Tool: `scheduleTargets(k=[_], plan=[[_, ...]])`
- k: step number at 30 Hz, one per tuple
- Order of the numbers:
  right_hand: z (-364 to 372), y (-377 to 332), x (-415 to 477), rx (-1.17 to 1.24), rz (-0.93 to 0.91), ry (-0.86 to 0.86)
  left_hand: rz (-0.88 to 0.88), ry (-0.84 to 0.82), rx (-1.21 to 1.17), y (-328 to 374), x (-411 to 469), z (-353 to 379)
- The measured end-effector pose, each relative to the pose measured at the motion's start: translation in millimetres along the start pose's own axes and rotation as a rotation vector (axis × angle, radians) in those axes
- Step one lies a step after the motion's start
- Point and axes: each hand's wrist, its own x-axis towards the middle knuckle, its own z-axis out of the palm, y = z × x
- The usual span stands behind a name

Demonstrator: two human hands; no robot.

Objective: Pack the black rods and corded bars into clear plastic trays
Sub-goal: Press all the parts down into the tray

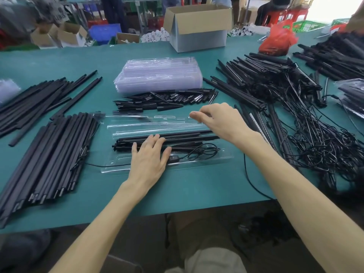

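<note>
Across the green table [187, 186], at lower centre of the frame, lies an open clear tray [169, 133] holding stiff, light black rods [177, 137] and a floppy coiled cord [202, 152]. Left hand [149, 160] presses flat, fingers spread, on the rods; right hand [218, 120] pinches the flimsy lid edge, probably best gripped there.

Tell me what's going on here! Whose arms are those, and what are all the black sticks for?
There is one picture, taken by a camera worn on a person's head, so you see their own two arms. They sit at a green table. The left hand lies flat on black rods sitting in a clear plastic tray. The right hand touches the tray's far part with curled fingers; it looks empty. Around lie piles of loose rods, corded bars, short black pieces and a stack of spare trays. The sticks are being packed.
</note>
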Motion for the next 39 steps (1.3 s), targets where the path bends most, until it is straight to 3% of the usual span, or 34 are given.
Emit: scheduleTargets(k=[9, 16, 32, 36, 39], plan=[[18.4, 3.2, -31.9, 0.063, 0.025, -0.035, 0.038, -0.032, 0.052, -6.5, -4.0, 1.8], [55.5, 19.8, -70.2, 0.131, -0.063, -0.123, 0.044, -0.159, 0.065, -15.9, -7.5, 3.0], [63.6, 25.4, -73.4, 0.162, 0.028, -0.284, 0.088, -0.270, 0.029, -30.6, -16.7, -12.5], [64.7, 25.7, -74.5, 0.135, 0.005, -0.276, 0.103, -0.448, 0.184, -35.2, -25.4, -37.6], [67.2, 25.9, -74.8, 0.105, -0.008, -0.270, 0.029, -0.712, 0.075, -32.1, -22.7, -74.8]])
